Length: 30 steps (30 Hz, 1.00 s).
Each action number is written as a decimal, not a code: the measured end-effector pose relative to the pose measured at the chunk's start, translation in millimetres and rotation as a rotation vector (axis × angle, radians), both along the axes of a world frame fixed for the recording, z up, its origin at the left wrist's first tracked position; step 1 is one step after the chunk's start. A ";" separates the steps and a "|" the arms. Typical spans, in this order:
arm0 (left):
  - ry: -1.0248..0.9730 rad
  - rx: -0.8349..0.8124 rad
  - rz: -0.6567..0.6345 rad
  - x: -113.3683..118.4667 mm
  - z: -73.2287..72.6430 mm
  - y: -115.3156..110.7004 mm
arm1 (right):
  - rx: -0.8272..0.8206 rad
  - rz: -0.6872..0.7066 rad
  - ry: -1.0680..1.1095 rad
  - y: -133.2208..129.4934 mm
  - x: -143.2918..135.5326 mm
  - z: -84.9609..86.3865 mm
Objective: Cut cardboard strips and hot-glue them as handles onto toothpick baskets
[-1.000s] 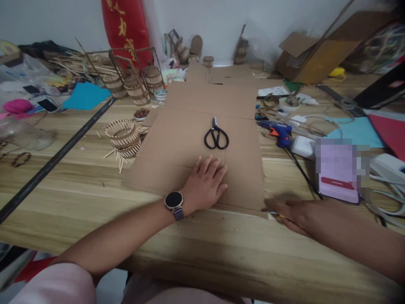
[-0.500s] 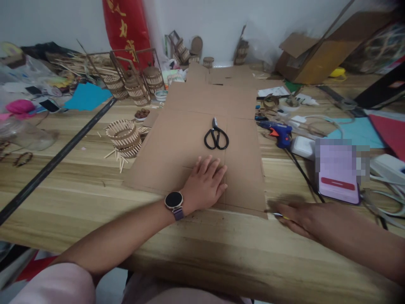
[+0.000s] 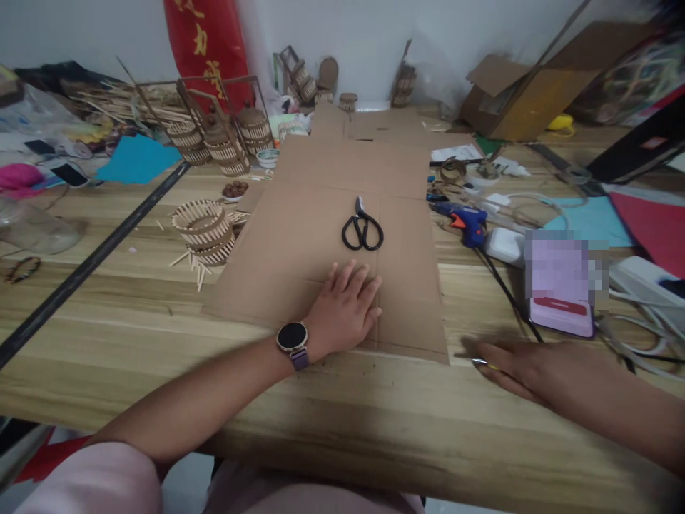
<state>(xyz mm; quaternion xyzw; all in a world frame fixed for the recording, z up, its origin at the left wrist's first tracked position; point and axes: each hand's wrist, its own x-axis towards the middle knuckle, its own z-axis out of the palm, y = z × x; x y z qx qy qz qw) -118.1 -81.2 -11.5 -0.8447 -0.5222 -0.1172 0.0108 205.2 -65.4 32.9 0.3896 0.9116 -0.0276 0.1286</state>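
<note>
My left hand [image 3: 342,308] lies flat with fingers spread on a large sheet of brown cardboard [image 3: 300,235]. A watch [image 3: 292,337] is on that wrist. My right hand [image 3: 516,368] is closed around a slim pen-like tool [image 3: 481,362] with a silver tip and a yellow part; its exact kind is unclear. The tool's tip points left, just right of the cardboard's near right corner and apart from it. A dark line runs along the sheet's near edge. Black-handled scissors [image 3: 362,230] rest on the cardboard beyond my left hand.
Left of the sheet stands a small stick basket [image 3: 203,232] among loose sticks. A blue glue gun [image 3: 465,221], a white adapter [image 3: 504,245] and a phone [image 3: 561,314] lie to the right, with cables. More baskets [image 3: 227,146] and a cardboard box [image 3: 540,93] are at the back.
My right hand has drawn the tool slightly right, away from the cardboard's corner. My left hand stays in place on the sheet. The whole view has shifted a little.
</note>
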 end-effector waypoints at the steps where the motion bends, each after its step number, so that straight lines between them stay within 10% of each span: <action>1: -0.011 -0.005 0.000 0.0 0.0 0.2 | -0.060 0.006 0.006 -1.5 0.3 2.2; 8: -0.263 -0.019 -0.005 -7.6 -2.4 7.9 | -0.070 -0.155 0.026 -9.9 -24.9 10.8; 18: -0.650 -0.039 0.045 -16.0 0.2 13.5 | -0.103 0.165 -0.002 -0.4 -144.6 22.0; 30: -0.680 -0.052 0.047 -13.1 -1.9 16.8 | -0.130 0.174 -0.072 -1.2 -163.8 26.9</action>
